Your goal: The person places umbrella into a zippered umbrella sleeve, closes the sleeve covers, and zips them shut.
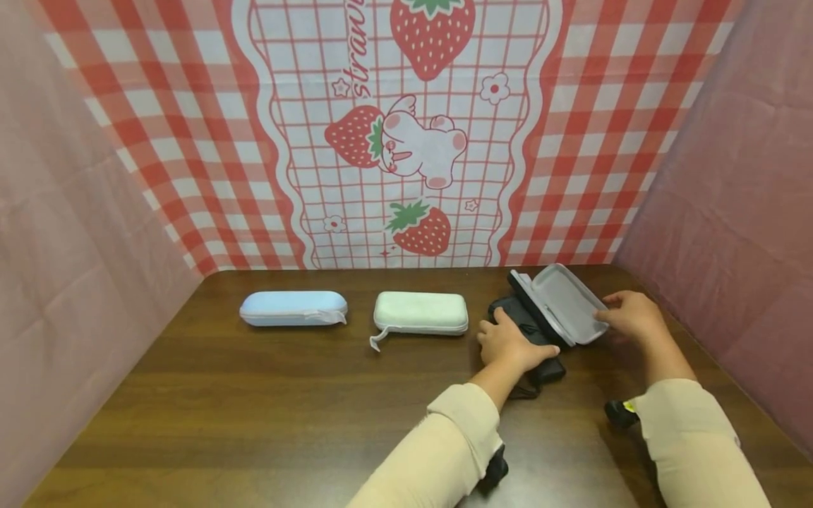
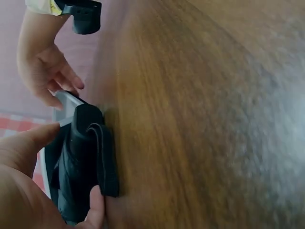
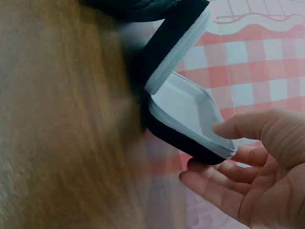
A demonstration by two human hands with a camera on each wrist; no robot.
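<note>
A black zip case (image 1: 571, 305) lies spread at the right of the table, its pale grey lining showing in one half. My right hand (image 1: 637, 319) pinches the rim of that half, thumb inside and fingers underneath, as the right wrist view shows. Beside the case is a black folded umbrella (image 1: 550, 368) with a wrist strap (image 2: 108, 160). My left hand (image 1: 510, 346) grips the umbrella from above, thumb toward its near end. The case's other half stands tilted against the umbrella; its inside is hidden in the head view.
A light green zip case (image 1: 420, 310) lies closed at mid-table, left of my left hand. Farther left is a closed light blue case (image 1: 292, 305). A checked strawberry cloth (image 1: 394, 240) hangs behind the wooden table (image 1: 286, 409), with pink cloth on both sides.
</note>
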